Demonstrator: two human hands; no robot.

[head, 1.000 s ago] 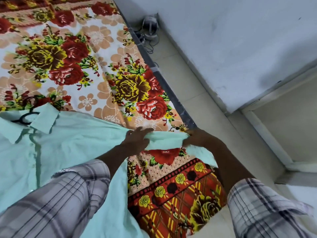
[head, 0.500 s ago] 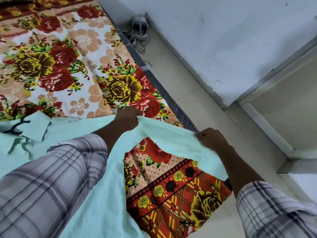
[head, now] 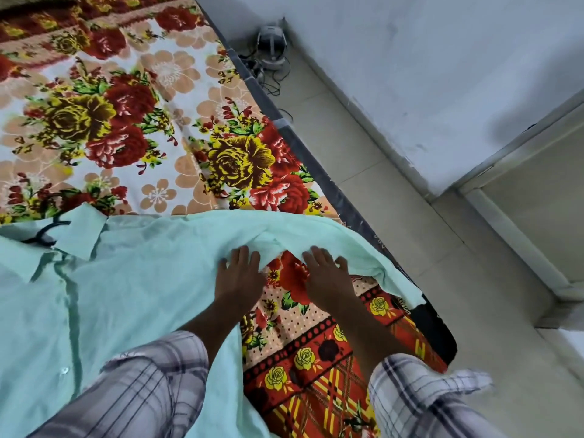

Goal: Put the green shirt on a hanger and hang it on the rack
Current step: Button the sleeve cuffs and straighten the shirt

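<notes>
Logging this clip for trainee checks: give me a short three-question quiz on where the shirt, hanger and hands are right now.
1. True or false: the green shirt hangs on a rack.
2. The black hanger hook pokes out at the shirt's: A) cuff B) collar C) hem.
3. Fill in: the left hand and right hand rest with straight fingers on the shirt's ____.
Key: 1 false, it lies on the floral bedsheet; 2 B; 3 sleeve.

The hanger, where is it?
In the head view, far left: the black hanger pokes out at the collar of the green shirt, lying on the flowered bedsheet.
</notes>
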